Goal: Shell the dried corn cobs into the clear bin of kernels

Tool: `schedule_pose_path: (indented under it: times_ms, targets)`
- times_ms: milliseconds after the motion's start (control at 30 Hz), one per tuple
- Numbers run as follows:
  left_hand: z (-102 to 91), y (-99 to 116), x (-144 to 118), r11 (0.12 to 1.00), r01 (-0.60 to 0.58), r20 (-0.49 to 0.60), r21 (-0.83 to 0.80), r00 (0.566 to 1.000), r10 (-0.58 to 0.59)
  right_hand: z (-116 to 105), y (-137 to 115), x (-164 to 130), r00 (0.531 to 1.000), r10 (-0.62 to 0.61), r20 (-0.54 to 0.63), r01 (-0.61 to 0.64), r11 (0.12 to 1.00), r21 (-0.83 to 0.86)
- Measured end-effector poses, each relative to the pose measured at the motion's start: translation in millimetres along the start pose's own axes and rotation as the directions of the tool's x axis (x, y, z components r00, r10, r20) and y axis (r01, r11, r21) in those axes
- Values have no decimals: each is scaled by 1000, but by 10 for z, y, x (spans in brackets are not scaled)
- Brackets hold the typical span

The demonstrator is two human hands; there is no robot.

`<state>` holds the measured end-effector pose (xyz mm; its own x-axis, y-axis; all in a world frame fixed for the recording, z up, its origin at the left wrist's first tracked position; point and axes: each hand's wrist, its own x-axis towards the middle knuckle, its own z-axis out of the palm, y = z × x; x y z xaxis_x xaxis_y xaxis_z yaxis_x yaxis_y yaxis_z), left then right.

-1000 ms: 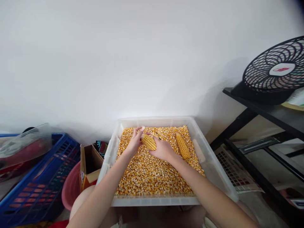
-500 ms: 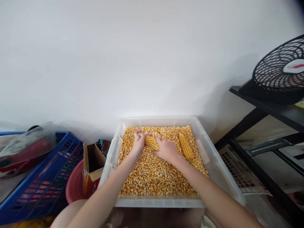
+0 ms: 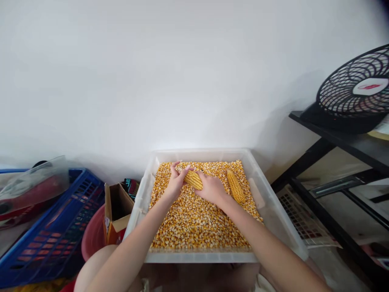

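Note:
A yellow corn cob full of kernels is held between my two hands, over a bed of loose corn kernels. My left hand grips its far left end, with the thumb on the cob. Around its near right end my right hand is closed, the thumb along the top. A second corn cob lies on the kernels to the right of my right hand, touched by neither hand. The kernels fill much of a translucent plastic bin in front of me.
A white wall rises behind the bin. To the left stand an open cardboard box, a pink basin and a blue crate. At the right, a black fan sits on a black rack, with a white basket low beside it.
The view has shifted slightly, so the bin and rack sit a little further left. Both hands still hold the same corn cob, the left fingers slightly more spread.

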<state>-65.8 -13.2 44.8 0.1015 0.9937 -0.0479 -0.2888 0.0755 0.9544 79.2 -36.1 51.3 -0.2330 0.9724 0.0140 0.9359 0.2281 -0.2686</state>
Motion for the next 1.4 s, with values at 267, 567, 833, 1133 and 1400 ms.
schedule_pose_path:
  times_ms: [267,567,833,1133,1400]
  targets:
    - [-17,-61,61,996,4,-246,91,969,19,84,-108,-53,999,-22,-30,21,999,-47]
    - [10,111,6,999,28,12,-38,1000,-27,6,-53,-31,995,-7,-98,1,998,-62]
    - [-70,6,69,998,18,-214,-54,976,-29,128,-123,-53,983,-58,-176,35,991,-132]
    - [19,57,-8,993,119,-35,26,992,-119,146,-30,-17,942,-86,-326,15,977,-214]
    - [-29,59,6,980,187,-233,-71,952,-199,173,-83,-37,912,-193,-361,92,956,-278]
